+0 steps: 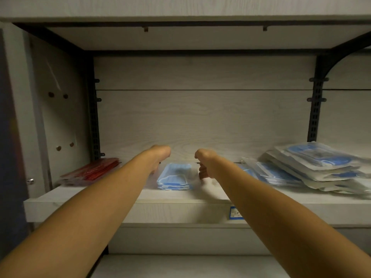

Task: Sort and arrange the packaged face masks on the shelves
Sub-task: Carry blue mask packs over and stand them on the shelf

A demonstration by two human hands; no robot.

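Left hand: fingers hidden behind wrist; grip unclear.
Right hand: fingers curled, hold unclear.
Blue mask stack: between hands.
Shelf label: unreadable.

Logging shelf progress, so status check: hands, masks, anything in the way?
Left hand and right hand flank the clear-wrapped blue mask stack; grip unclear. Red packets left, loose pile of bagged blue masks right. Nothing between.
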